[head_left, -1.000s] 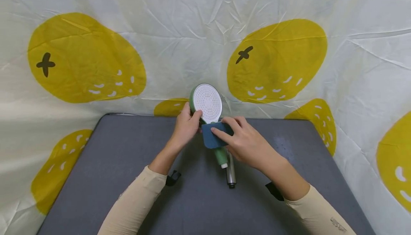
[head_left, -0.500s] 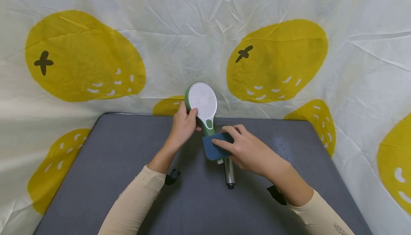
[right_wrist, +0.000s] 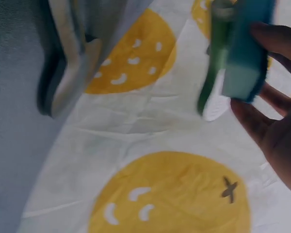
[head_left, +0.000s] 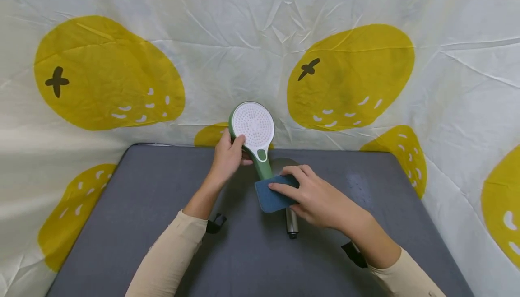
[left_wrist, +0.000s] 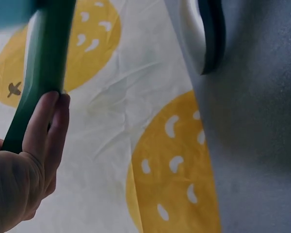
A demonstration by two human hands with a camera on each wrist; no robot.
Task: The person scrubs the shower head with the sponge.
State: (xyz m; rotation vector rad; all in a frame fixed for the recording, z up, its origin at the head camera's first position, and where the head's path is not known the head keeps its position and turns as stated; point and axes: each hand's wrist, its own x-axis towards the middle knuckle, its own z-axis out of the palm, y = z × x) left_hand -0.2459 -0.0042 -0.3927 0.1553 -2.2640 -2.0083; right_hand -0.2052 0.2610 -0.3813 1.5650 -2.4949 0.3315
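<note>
In the head view, a green handheld shower head (head_left: 253,124) with a white nozzle face tilts above the table. My left hand (head_left: 227,158) grips the edge of its head, thumb on the front rim. The left wrist view has those fingers (left_wrist: 41,124) behind the green back (left_wrist: 51,53). A blue sponge (head_left: 270,197) is pinched in my right hand (head_left: 322,197) and lies over the lower handle, hiding its end. From the right wrist view, the sponge (right_wrist: 247,58) shows a paler side against the green handle.
Under my hands, on the dark grey table (head_left: 243,261), lies a silver tube-handled object (head_left: 292,225) with a black tip and a round end, partly covered by the sponge and right hand. A white cloth with yellow fruit shapes (head_left: 351,78) hangs behind and beside the table.
The sponge has slid down from the shower head's neck to its lower handle, uncovering the green button. My left hand has shifted a little left with the shower head.
</note>
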